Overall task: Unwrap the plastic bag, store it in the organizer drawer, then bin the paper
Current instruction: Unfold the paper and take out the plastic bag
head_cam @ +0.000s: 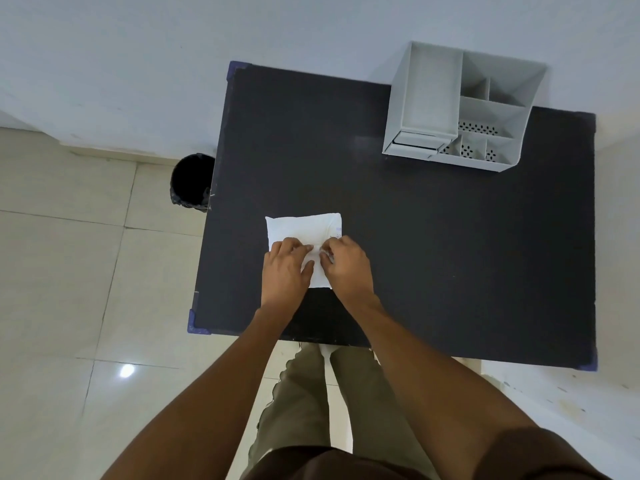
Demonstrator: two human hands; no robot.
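The white paper packet lies flat on the dark surface, toward the 7 o'clock part of it, near the front edge. It looks folded over whatever it wraps; no plastic bag can be seen as yet, so it is presumably inside. Both hands rest on the packet's near half. The left hand lies knuckles-up with its fingers curled onto the paper, and the right hand meets it at the middle fold, fingertips bunched as if pinching a flap. Whether either one truly has an edge nipped I cannot tell, since the fingertips are hidden under the knuckles.

The packet should be very light and soft, thin paper that creases and tears easily, and the bag within is likely slippery and limp. The best hold would be the loose flap along the centre seam, lifted gently while the other hand pins the sheet down.

The grey desk organizer stands at 1 o'clock, well apart from the packet, its small drawer at the front left corner looking shut. A black waste bin stands on the floor at 10 o'clock, just beside the surface's left edge.
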